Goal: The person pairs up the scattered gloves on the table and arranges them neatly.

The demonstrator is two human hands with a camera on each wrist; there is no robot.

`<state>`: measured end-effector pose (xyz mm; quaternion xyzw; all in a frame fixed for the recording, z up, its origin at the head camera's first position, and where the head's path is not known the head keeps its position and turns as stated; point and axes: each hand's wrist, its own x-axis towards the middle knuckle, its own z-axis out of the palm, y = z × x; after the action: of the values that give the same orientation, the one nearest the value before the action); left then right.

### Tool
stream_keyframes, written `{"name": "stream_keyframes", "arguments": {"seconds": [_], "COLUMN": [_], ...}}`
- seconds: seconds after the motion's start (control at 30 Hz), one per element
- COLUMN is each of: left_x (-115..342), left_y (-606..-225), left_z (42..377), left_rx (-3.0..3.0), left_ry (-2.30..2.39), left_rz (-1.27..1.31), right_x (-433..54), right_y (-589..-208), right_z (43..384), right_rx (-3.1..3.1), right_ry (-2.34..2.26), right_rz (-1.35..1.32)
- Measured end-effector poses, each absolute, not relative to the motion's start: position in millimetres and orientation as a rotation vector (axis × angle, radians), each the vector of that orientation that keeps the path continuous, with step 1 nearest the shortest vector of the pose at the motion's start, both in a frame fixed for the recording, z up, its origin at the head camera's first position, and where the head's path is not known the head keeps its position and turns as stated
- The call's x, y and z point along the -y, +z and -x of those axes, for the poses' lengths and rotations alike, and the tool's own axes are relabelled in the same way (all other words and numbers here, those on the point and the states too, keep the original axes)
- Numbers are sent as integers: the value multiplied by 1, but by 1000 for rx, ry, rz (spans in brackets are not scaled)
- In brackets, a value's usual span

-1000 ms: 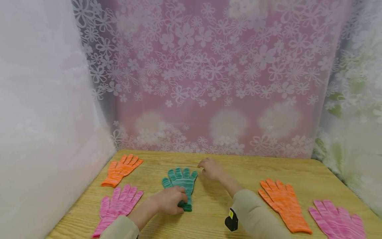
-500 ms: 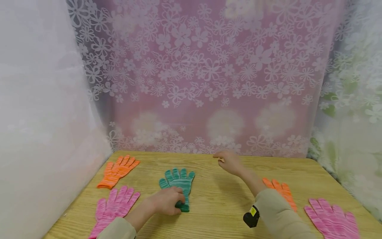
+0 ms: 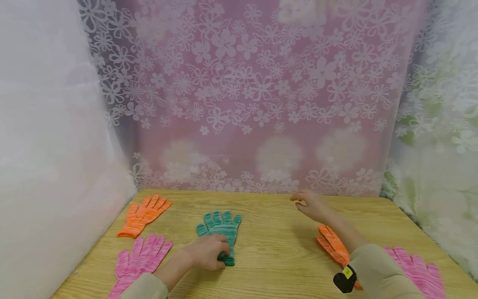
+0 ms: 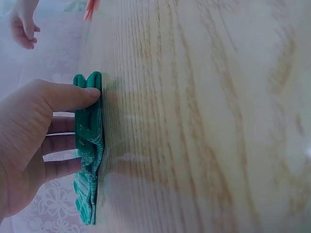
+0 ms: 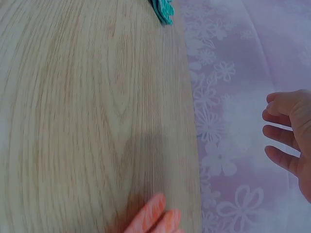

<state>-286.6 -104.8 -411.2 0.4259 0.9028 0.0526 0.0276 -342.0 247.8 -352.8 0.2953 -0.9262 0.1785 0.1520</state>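
A green striped knit glove (image 3: 220,228) lies flat mid-table, fingers pointing to the back. My left hand (image 3: 205,251) is at its cuff. In the left wrist view the thumb and fingers of that hand (image 4: 29,136) pinch a fold of the green glove (image 4: 89,116), which stays down on the wood. My right hand (image 3: 315,206) hovers above the table's back right part, fingers loosely bent, with nothing in it. Nearest to it is an orange glove (image 3: 332,245), partly hidden by the right forearm; its fingertips show in the right wrist view.
On the left lie another orange glove (image 3: 143,216) and a pink glove (image 3: 140,259), the latter partly behind my left sleeve. A second pink glove (image 3: 422,270) lies at the right, partly covered by my right sleeve. A flower-patterned curtain (image 3: 261,104) hangs behind the wooden table (image 3: 269,265).
My right hand has moved away to the right from beside the green glove's fingers, over toward the orange glove. My left hand stays at the green cuff. The view has shifted slightly right.
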Motion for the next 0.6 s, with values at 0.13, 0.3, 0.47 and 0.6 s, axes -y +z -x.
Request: {"name": "stream_keyframes", "arguments": {"seconds": [0.13, 0.3, 0.47, 0.6], "left_x": [105, 106, 106, 105], "left_y": [-412, -413, -413, -415], "left_z": [286, 286, 286, 286], "left_rx": [-2781, -2795, -2818, -2826], "left_ry": [176, 173, 149, 133], "left_rz": [-1325, -1333, -1339, -1355], "right_x": [-264, -286, -311, -326], "right_y": [-350, -348, -348, -350], "right_z": [334, 324, 314, 306], "right_rx": [2678, 2700, 2764, 2827], "right_ry": [484, 464, 425, 411], "right_rz": [-819, -825, -807, -795]}}
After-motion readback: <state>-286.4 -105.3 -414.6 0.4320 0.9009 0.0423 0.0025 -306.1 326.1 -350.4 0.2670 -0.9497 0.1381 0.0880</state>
